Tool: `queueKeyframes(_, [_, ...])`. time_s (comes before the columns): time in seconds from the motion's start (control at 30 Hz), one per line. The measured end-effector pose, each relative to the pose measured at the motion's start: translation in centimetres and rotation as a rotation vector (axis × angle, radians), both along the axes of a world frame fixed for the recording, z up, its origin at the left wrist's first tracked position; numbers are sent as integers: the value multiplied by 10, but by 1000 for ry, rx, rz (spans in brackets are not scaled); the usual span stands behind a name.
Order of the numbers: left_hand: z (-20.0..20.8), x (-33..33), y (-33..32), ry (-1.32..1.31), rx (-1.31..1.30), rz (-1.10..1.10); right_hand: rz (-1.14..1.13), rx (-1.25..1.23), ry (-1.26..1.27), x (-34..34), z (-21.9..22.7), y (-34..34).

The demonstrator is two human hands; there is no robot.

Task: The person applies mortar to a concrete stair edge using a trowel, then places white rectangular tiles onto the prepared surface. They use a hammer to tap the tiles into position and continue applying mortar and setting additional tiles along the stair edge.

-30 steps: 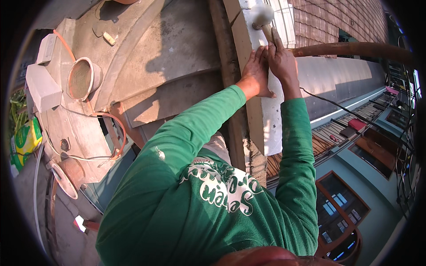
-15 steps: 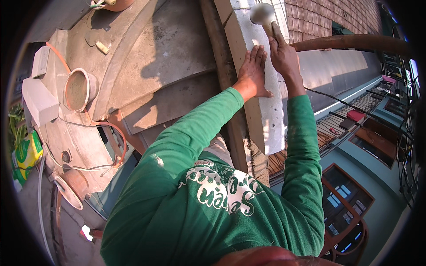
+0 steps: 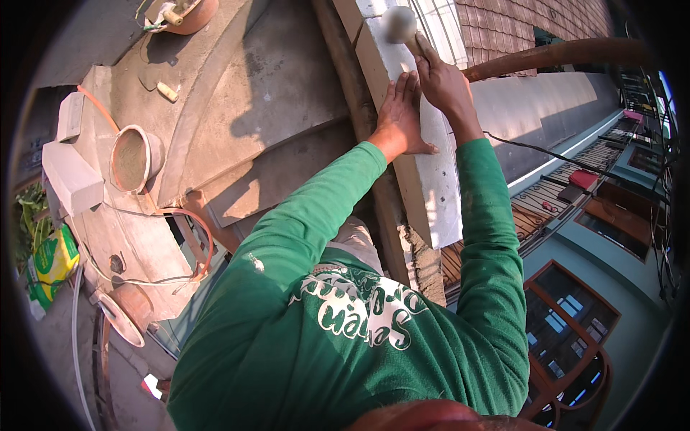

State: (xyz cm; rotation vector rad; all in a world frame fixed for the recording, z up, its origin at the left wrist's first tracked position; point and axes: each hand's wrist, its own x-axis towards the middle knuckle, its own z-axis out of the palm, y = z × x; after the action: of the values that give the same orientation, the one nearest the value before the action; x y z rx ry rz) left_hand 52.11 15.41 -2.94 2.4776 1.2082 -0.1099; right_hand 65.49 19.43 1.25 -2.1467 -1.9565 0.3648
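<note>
My left hand lies flat, fingers spread, on top of a long white block that sits on the wall's edge. Just right of it, my right hand is closed around the handle of a mallet. The mallet's round grey head is blurred above the far end of the block. Both my arms are in green sleeves. The mallet's handle is mostly hidden by my fingers.
A clay-coloured bucket with grey mortar stands on the concrete slab to the left, near loose white blocks and an orange hose. Right of the wall is a long drop to a tiled roof, a brown pipe and a black cable.
The mallet head has shifted slightly left over the block and is blurred. My left hand has stayed flat on the block.
</note>
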Motion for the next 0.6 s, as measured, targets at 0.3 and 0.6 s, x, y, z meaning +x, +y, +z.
queueKeyframes(0.3, [-46,12,9,-25,160,-20,-267,148,695,-40,63,-200])
queueKeyframes(0.6, [-32,10,13,-22,176,-100,-928,-337,960,-111,13,-496])
